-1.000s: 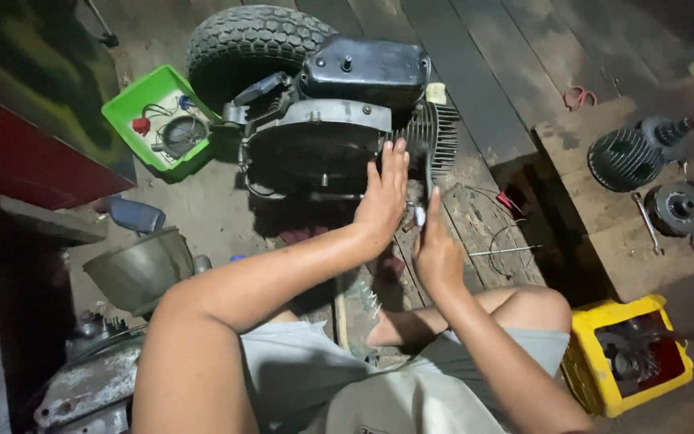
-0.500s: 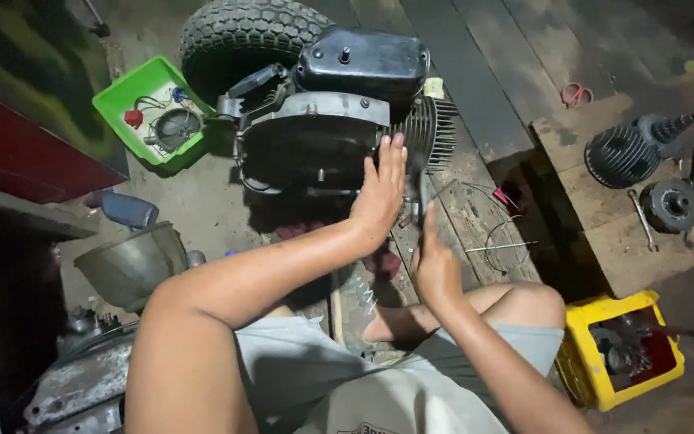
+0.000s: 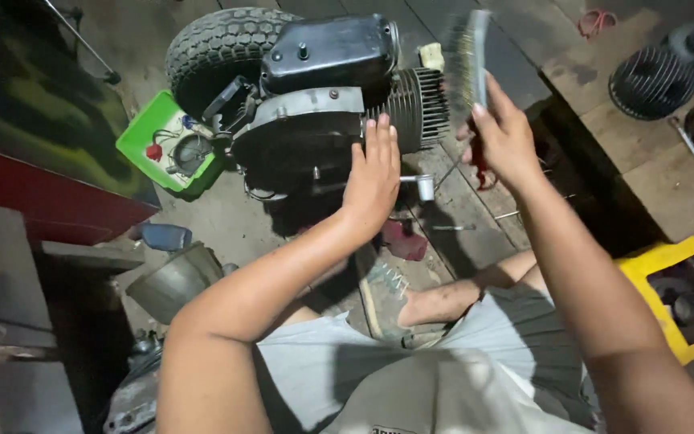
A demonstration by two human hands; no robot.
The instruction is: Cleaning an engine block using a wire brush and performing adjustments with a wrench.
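A dark scooter engine (image 3: 307,120) with a knobbly tyre (image 3: 210,48) and a finned cylinder (image 3: 419,104) lies on the wooden floor in front of me. My left hand (image 3: 373,173) rests flat on the engine's side cover, fingers stretched out and holding nothing. My right hand (image 3: 504,137) is raised just right of the fins and grips a wire brush (image 3: 466,56), which is blurred and points upward. A small metal socket on a rod (image 3: 421,186) sticks out under the cylinder, between my hands.
A green tray (image 3: 154,149) of small parts sits left of the engine. A yellow crate (image 3: 668,261) of parts stands by my right knee. A spare finned cylinder (image 3: 652,80) and a wrench (image 3: 691,145) lie at the right. A metal bowl (image 3: 174,277) is at my left.
My right hand has risen from low beside the engine to the height of the fins, and the brush now shows in it. My left hand has stayed on the cover.
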